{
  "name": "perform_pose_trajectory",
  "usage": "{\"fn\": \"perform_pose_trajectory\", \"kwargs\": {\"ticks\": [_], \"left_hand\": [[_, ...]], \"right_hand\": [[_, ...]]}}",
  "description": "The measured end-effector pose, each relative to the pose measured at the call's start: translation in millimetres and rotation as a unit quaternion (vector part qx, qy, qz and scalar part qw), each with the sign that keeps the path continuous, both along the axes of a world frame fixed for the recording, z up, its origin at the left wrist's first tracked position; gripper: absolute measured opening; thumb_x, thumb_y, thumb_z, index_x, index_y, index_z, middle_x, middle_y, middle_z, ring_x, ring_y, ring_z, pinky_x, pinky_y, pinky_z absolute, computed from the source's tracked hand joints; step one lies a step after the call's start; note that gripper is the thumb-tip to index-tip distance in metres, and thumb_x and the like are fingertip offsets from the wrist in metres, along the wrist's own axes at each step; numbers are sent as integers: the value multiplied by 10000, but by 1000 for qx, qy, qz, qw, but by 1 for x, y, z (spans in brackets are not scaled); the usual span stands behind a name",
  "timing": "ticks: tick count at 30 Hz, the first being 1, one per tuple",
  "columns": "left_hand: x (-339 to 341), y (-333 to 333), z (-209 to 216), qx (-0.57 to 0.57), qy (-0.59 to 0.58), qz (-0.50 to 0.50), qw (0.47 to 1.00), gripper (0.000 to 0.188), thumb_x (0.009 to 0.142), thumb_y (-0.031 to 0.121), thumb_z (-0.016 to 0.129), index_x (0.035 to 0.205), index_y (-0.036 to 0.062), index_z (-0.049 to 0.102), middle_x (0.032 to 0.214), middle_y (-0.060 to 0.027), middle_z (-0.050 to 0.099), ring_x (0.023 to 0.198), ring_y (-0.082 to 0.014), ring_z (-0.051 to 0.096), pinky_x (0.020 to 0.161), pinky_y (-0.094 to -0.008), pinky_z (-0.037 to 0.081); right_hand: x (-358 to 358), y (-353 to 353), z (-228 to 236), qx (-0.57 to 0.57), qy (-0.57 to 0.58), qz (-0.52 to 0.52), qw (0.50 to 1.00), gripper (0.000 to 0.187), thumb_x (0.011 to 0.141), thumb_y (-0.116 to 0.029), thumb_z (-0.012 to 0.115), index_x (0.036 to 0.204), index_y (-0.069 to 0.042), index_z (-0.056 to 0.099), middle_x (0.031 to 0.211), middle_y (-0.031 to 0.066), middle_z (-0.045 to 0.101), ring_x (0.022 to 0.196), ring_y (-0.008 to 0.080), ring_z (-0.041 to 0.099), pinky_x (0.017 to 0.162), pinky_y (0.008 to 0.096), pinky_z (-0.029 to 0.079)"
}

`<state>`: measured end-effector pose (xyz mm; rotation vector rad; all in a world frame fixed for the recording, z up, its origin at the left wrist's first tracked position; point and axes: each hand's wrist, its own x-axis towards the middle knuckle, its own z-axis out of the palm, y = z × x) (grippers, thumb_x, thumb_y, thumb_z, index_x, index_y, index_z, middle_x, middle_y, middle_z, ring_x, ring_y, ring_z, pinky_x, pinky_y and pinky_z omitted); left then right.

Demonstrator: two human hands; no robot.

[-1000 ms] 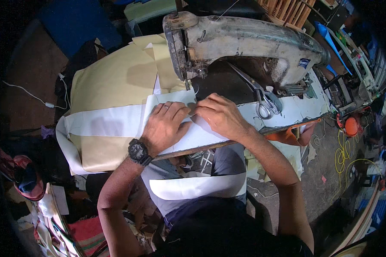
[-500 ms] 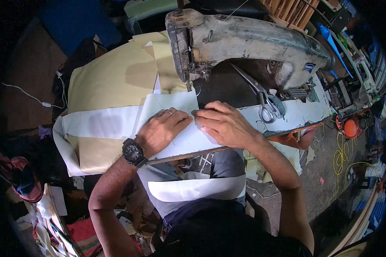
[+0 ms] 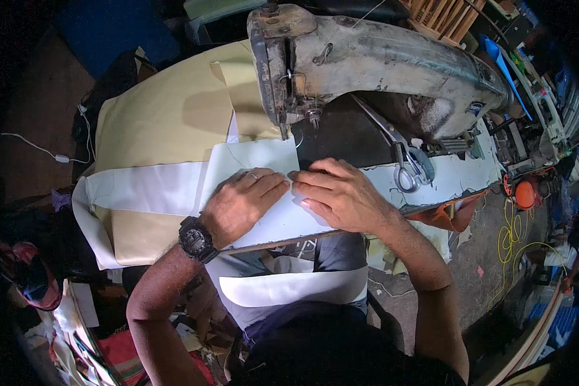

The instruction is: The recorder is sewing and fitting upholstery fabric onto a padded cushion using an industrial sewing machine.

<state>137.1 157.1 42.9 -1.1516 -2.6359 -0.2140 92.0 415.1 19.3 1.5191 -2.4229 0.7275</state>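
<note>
A white piece of leather-like material [image 3: 254, 156] lies under the needle and presser foot [image 3: 285, 131] of a worn grey sewing machine [image 3: 379, 61]. My left hand [image 3: 248, 201], with a ring and a black wristwatch [image 3: 196, 240], presses on this piece with its fingers bent over the near edge. From the right, my right hand [image 3: 349, 196] pinches the same edge, and the fingertips of both hands almost meet. What lies beneath the fingers is partly hidden. To the left spreads a large beige sheet [image 3: 154, 125], joined to a white band [image 3: 148, 186].
Scissors [image 3: 406, 168] lie on the machine bed, right of my right hand. The white tabletop [image 3: 276, 228] has a chipped edge. Across my lap rests a white strip [image 3: 302, 287]. A yellow cable [image 3: 507, 238] and scraps lie on the floor.
The view has shifted slightly, so the machine looks a little larger. Both hands stay at the same edge of the white piece, with only slight finger movement.
</note>
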Motion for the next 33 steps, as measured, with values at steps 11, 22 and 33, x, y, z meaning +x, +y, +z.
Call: {"fn": "perform_pose_trajectory", "kwargs": {"ticks": [11,22,33], "left_hand": [[-1,-1,0,0,-17,4,1000,421,818,120,617,1226,28,660,1213,-80,651,1158,-235,620,977,-364,536],[-5,1,6,17,-24,2,1000,418,781,52,652,1196,15,690,1216,-112,674,1132,-257,650,937,-352,578],[-12,-1,2,29,-31,15,999,401,789,55,642,1185,26,692,1192,-94,676,1108,-260,650,934,-356,576]], "right_hand": [[0,0,2,3,-16,-10,1000,357,882,-222,750,1202,-67,728,1282,49,677,1175,240,575,1015,395,482],[-2,1,6,25,-35,-14,999,417,880,-271,759,1242,-70,710,1310,59,666,1184,248,564,1028,401,468],[-4,-4,8,53,-36,-30,998,447,886,-315,751,1251,-64,691,1349,73,632,1189,260,548,1033,416,458]]}}
